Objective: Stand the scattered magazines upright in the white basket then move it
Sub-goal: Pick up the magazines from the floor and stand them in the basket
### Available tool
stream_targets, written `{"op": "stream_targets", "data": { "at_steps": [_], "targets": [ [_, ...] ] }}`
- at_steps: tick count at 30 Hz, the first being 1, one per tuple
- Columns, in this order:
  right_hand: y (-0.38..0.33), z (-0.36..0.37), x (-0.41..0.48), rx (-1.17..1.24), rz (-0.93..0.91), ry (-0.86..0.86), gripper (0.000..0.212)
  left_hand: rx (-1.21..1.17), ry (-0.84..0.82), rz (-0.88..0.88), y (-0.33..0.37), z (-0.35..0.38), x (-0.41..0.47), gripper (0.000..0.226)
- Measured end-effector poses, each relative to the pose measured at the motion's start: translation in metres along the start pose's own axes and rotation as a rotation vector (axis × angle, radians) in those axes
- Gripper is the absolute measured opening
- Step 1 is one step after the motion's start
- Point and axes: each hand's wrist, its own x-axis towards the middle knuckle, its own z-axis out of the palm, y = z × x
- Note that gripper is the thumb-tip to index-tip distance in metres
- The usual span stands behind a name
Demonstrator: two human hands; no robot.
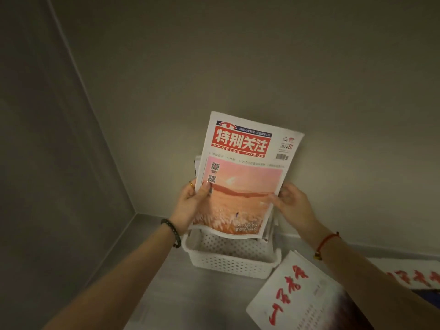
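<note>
A magazine with a red title block and a pink sunset cover [245, 177] stands upright over the white perforated basket [228, 260], its lower edge at the basket's far side. My left hand [194, 201] grips its left edge, thumb on the cover. My right hand [289, 201] holds its right edge with curled fingers. Other magazines [197, 163] stand behind it in the basket, mostly hidden. A white magazine with red brush lettering [297, 294] lies flat on the floor to the right of the basket.
The basket sits on a grey floor close to a wall corner; walls rise behind and to the left. Another magazine with red lettering [414, 277] lies at the far right, partly hidden by my right forearm.
</note>
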Motion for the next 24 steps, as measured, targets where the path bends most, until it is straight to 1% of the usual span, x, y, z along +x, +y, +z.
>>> {"op": "stream_targets", "data": {
  "at_steps": [3,5,6,8,10,11,12,13,16,20,24],
  "targets": [
    [0.011,0.01,0.022,-0.029,0.013,0.064,0.01,0.018,-0.017,-0.012,-0.019,-0.012,0.022,0.018],
    [0.021,0.015,0.031,-0.108,0.013,0.117,0.012,0.085,-0.015,-0.022,-0.035,-0.018,0.035,0.018],
    [0.029,0.018,0.034,-0.158,0.018,0.137,0.013,0.135,-0.009,-0.035,-0.044,-0.02,0.039,0.019],
    [0.046,0.023,0.036,-0.325,0.01,0.157,0.006,0.246,0.043,-0.099,-0.064,-0.024,0.046,0.016],
    [0.064,0.029,0.035,-0.432,0.031,0.175,0.007,0.407,0.107,-0.147,-0.084,-0.026,0.048,0.013],
    [0.072,0.031,0.034,-0.431,0.055,0.188,0.009,0.453,0.146,-0.151,-0.093,-0.026,0.048,0.015],
    [0.079,0.032,0.034,-0.42,0.079,0.206,0.01,0.451,0.199,-0.147,-0.099,-0.025,0.049,0.016],
    [0.084,0.033,0.033,-0.41,0.097,0.224,0.011,0.427,0.255,-0.141,-0.102,-0.024,0.049,0.015],
    [0.093,0.034,0.034,-0.392,0.118,0.241,0.004,0.353,0.383,-0.113,-0.103,-0.021,0.053,0.013],
    [0.099,0.036,0.034,-0.333,0.122,0.236,0.006,0.356,0.447,-0.094,-0.104,-0.021,0.055,0.022],
    [0.103,0.036,0.032,-0.33,0.153,0.25,0.011,0.391,0.505,-0.157,-0.107,-0.023,0.056,0.029]
  ]
}}
